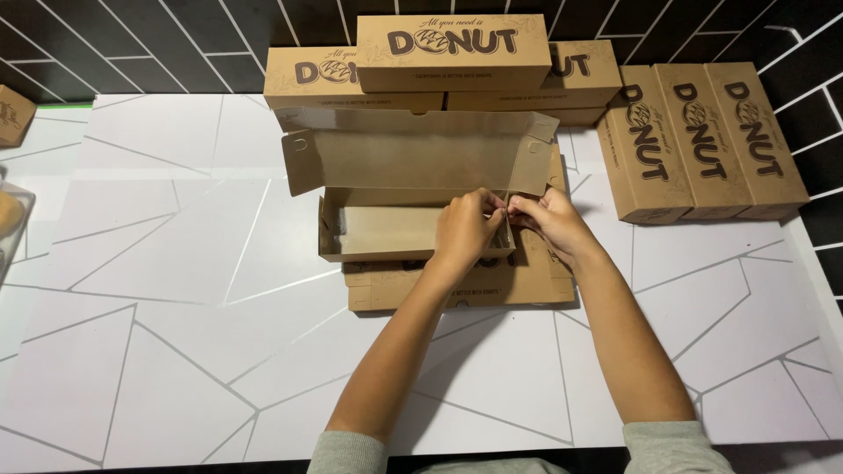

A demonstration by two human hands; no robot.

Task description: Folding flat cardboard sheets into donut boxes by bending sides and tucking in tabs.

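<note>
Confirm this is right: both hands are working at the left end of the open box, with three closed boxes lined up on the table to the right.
Not quite: the left hand and right hand are at the right end of the open box, not the left, as the head view shows. The rest holds: three closed boxes lie side by side on the table to the right.

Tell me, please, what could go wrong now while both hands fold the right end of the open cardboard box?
1. The left hand and right hand pinch the right end wall of the open box; a strong pull might tear or crease the thin flap.
2. The box rests on flat unfolded blanks, so it may slide while being pressed.
3. The raised lid leans close to the stacked closed boxes; pushing back could possibly shift them.
</note>
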